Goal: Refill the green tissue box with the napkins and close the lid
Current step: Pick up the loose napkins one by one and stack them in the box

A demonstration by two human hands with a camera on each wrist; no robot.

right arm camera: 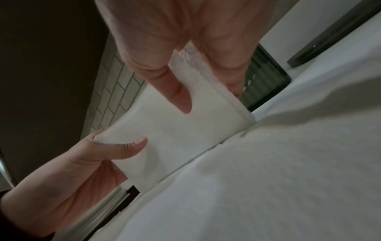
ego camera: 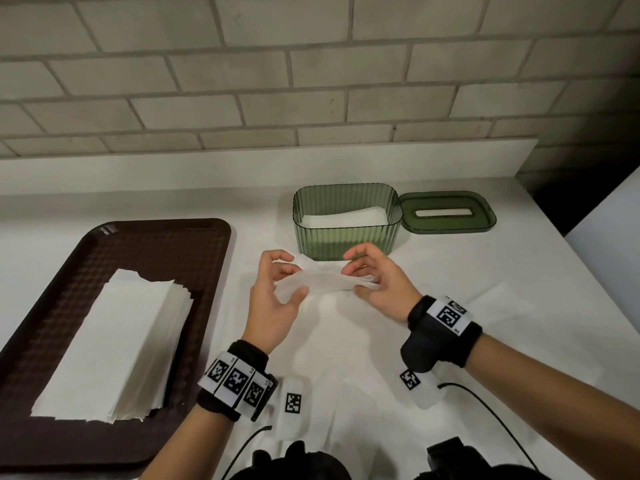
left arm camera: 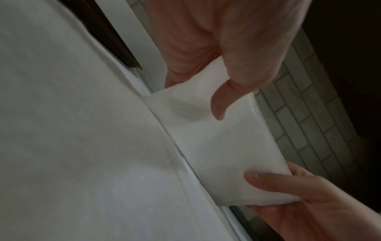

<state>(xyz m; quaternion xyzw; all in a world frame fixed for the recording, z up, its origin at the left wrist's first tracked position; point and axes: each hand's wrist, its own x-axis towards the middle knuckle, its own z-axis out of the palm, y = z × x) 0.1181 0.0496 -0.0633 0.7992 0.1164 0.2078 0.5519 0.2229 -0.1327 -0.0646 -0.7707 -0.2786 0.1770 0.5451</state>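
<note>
Now napkin [ego camera: 322,283] pinched between both hands, near green box [ego camera: 346,233].

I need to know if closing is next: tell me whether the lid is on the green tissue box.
No: the lid lies flat on the counter to the right of the open green tissue box.

My head view looks down from above at the white table [ego camera: 450,271]. Both wrist views sit low and close, angled along the fingers; all three share the held napkin [ego camera: 322,282] [left arm camera: 216,146] [right arm camera: 175,130].
</note>
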